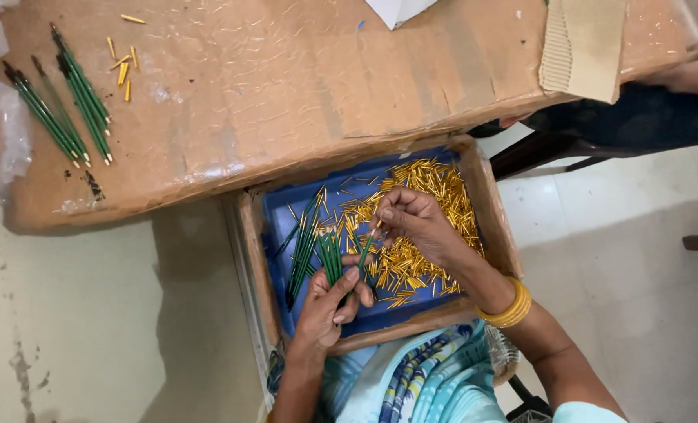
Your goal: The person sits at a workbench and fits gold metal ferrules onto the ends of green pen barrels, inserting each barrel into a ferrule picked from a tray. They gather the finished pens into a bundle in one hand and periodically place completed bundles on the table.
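Head view: green sticks point(330, 257) between both hands point(368, 254).

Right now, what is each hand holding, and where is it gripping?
Left hand: bundle of green sticks, gripped at their lower ends. Right hand: one green stick, pinched at its top.

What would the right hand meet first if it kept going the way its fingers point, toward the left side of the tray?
The right hand pinches a green stick. Straight on, it would probably first meet the bundle of green sticks held by the left hand, though depth is unclear.
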